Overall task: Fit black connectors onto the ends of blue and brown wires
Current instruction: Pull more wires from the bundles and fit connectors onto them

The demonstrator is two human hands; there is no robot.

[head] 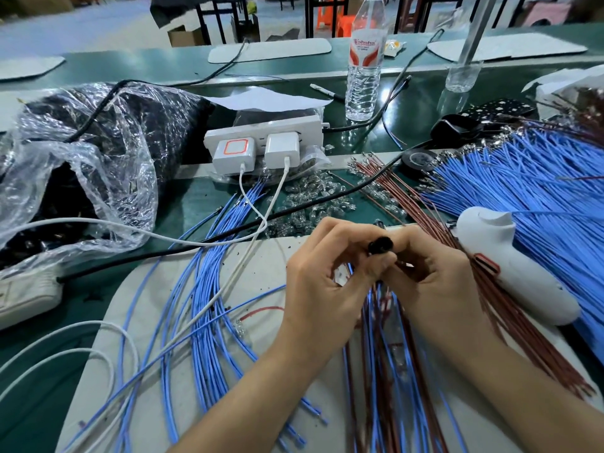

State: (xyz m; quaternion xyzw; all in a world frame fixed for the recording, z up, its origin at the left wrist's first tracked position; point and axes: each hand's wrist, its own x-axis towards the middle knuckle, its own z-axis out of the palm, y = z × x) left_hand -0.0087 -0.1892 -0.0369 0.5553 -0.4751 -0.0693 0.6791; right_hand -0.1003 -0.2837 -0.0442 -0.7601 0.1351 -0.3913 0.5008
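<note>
Black connector (380, 245): on the person's side of the power strip (264, 138), raised clear of the grey mat (261, 266), between the fingertips of both hands. It is probably held high and close so that its opening can be seen during insertion.
Left hand (323, 279): grip closed on the black connector, with the thumb and forefinger pinching its body. This hand appears to act as the fixed holder.
Right hand (434, 273): grip narrow, fingers curled, pinching a brown wire (403, 263) just under the connector. So short a hold likely stops the thin lead from buckling when pushed.
Held wires (376, 322): blue and brown strands hang from the hands, on the person's side of the power strip. Whether any is already seated cannot be told.
Blue wire stock (539, 191): right of the power strip, fanned out so that single leads can be drawn off.
Brown wire stock (510, 308): right of the power strip and nearer the person, laid parallel for the same reason.
Plastic bag (98, 152): left of the power strip, with dark contents. It is probably the connector supply, placed on the left hand's side.
Glass bulbs (313, 204): loose heap on the tabletop (196, 197), just in front of the power strip.
White handheld tool (510, 266): right of the power strip, resting on the wire stock with no hand on it.
Step in hand: judged to be insertion of one lead.
</note>
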